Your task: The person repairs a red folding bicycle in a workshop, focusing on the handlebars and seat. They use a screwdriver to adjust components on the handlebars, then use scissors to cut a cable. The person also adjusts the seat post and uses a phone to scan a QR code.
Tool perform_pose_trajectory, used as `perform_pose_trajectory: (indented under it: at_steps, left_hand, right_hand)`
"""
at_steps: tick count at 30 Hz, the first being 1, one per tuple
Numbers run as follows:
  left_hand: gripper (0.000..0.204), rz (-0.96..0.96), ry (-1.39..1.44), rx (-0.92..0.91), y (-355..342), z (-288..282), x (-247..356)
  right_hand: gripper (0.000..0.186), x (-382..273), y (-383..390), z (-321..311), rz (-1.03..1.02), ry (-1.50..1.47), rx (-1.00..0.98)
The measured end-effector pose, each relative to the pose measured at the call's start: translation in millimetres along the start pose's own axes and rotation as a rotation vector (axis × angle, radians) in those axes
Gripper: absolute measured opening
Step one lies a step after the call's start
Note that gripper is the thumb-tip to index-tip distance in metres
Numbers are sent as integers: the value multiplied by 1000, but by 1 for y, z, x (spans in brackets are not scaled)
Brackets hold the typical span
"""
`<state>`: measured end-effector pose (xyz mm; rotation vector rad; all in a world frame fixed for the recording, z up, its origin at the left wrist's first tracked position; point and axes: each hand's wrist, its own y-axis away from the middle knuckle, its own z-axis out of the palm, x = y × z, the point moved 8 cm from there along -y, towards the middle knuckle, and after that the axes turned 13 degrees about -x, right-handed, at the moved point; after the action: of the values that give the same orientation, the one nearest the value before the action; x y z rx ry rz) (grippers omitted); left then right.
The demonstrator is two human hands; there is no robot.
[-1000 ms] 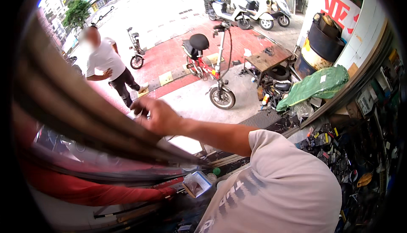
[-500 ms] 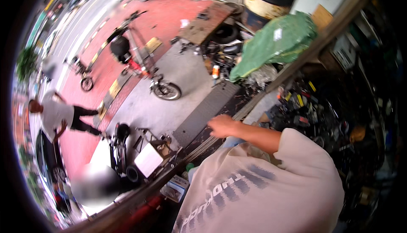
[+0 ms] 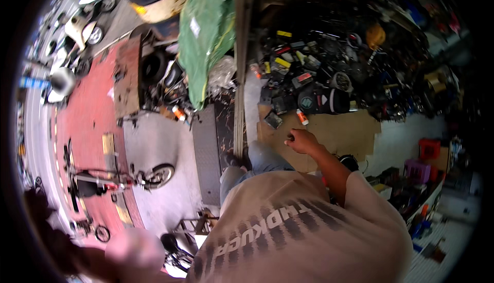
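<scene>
My right hand (image 3: 301,140), with curled fingers, hangs in view above brown cardboard (image 3: 355,133) on the floor, below an orange-and-white bottle (image 3: 302,116) lying there. Whether anything is inside the fingers is too small to tell. At the lower left edge, my left hand (image 3: 49,221) is dark and blurred, its fingers indistinct. My jeans-clad legs (image 3: 265,157) stand beside a metal door track (image 3: 239,123) at the threshold, partly hidden under my beige shirt.
Dark parts and tools (image 3: 334,84) are heaped along the right. Outside at left are a folding bike (image 3: 98,182), scooters (image 3: 77,30), a worn table (image 3: 127,77), a green wrapped bundle (image 3: 200,36) and a drum (image 3: 159,0). Coloured crates (image 3: 417,169) sit at right.
The view has swung right, toward the shop's inside floor. My right hand has left the door frame and dropped over the cardboard. My left hand has appeared at lower left; the standing person is out of sight.
</scene>
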<state>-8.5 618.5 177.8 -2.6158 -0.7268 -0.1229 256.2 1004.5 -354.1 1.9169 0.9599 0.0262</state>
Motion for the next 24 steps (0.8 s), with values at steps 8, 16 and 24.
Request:
perform_pose_trajectory:
  at_steps: [8,16,24]
  left_hand:
    - [55,599,-92,-631,-200,162,121]
    - [41,753,-52,-604,-422,381,294]
    - [61,538,-408,-623,-671,718,364]
  right_hand:
    - [41,128,82,-58,239,-380,436]
    - [34,257,27,-113,289,-448,544]
    - [36,356,-97,-208,90,-745,468]
